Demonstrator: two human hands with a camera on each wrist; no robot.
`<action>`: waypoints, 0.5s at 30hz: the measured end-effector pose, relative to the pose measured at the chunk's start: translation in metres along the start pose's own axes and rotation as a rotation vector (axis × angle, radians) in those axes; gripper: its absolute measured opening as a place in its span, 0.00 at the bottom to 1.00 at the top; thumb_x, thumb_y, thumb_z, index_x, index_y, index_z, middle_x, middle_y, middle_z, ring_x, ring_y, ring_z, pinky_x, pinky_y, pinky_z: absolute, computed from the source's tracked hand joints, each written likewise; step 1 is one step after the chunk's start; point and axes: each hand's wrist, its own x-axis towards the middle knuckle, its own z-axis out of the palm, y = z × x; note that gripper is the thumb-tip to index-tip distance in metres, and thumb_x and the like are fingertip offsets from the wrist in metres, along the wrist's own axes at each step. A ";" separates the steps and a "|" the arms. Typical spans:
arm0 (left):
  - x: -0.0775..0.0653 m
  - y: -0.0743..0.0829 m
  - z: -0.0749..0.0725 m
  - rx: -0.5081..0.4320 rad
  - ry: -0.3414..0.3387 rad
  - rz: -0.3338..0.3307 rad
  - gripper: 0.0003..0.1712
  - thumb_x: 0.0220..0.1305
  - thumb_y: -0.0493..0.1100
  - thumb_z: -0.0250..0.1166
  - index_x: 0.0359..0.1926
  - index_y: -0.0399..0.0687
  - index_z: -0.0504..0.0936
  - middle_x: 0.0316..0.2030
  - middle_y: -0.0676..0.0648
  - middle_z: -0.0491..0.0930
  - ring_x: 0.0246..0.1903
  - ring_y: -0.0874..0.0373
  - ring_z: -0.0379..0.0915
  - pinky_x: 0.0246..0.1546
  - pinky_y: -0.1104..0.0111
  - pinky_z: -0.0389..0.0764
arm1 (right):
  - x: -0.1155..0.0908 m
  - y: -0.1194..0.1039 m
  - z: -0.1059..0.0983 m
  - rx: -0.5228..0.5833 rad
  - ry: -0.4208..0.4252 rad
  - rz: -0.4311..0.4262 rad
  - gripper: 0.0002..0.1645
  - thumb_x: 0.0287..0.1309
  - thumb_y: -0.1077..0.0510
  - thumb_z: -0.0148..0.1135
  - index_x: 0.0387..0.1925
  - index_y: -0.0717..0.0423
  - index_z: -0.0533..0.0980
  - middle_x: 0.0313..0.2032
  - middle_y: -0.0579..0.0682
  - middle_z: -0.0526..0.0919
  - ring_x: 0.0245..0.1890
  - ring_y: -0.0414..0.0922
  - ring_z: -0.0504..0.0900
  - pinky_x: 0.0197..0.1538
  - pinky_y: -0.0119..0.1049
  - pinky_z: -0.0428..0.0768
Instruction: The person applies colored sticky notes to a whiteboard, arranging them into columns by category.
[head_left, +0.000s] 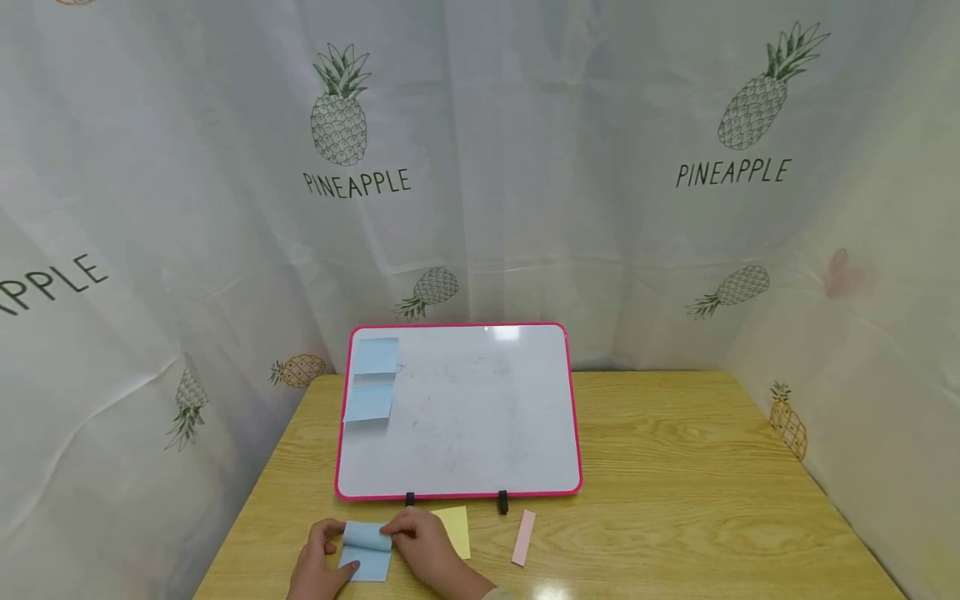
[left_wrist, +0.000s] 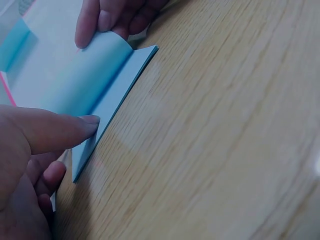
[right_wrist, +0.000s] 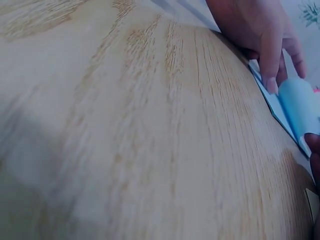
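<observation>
A pad of blue sticky notes lies on the table in front of the whiteboard, its top sheet curled up and back. At the pad's left side is my left hand; its thumb presses on the pad while the other fingers bend around the left edge. My right hand pinches the lifted sheet at its right side, between thumb and index finger. In the left wrist view the sheet bows into a roll between both hands. Two blue sticky notes are stuck in the whiteboard's upper left, one above the other.
The whiteboard with a pink frame leans upright on black feet. A yellow sticky pad sits partly behind my right hand, and a narrow pink strip pad lies to its right. A pineapple-print curtain surrounds the wooden table.
</observation>
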 end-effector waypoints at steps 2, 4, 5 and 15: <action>0.001 0.003 -0.001 -0.005 -0.018 -0.021 0.32 0.42 0.30 0.78 0.47 0.35 0.70 0.51 0.35 0.77 0.40 0.51 0.70 0.40 0.66 0.73 | 0.000 0.000 0.000 0.016 0.025 0.007 0.12 0.60 0.70 0.61 0.37 0.57 0.87 0.36 0.38 0.82 0.39 0.31 0.78 0.42 0.27 0.78; 0.001 0.004 -0.002 -0.006 -0.020 0.011 0.25 0.41 0.29 0.78 0.40 0.39 0.73 0.51 0.37 0.78 0.45 0.48 0.73 0.44 0.64 0.75 | 0.000 0.000 0.001 0.033 0.044 0.016 0.11 0.59 0.70 0.61 0.36 0.56 0.87 0.35 0.39 0.82 0.39 0.31 0.78 0.42 0.27 0.78; 0.001 0.004 -0.002 0.001 -0.024 0.035 0.22 0.41 0.29 0.77 0.36 0.41 0.75 0.51 0.37 0.78 0.47 0.46 0.73 0.48 0.62 0.75 | 0.000 0.000 0.001 0.051 0.048 0.024 0.11 0.58 0.71 0.62 0.36 0.57 0.87 0.35 0.39 0.82 0.38 0.32 0.78 0.41 0.27 0.78; -0.001 0.000 -0.002 0.099 -0.073 0.083 0.16 0.45 0.32 0.75 0.27 0.61 0.87 0.58 0.38 0.75 0.52 0.40 0.69 0.52 0.47 0.67 | 0.008 -0.007 0.001 0.098 0.030 0.112 0.12 0.44 0.74 0.72 0.32 0.60 0.86 0.28 0.39 0.80 0.28 0.30 0.77 0.33 0.25 0.78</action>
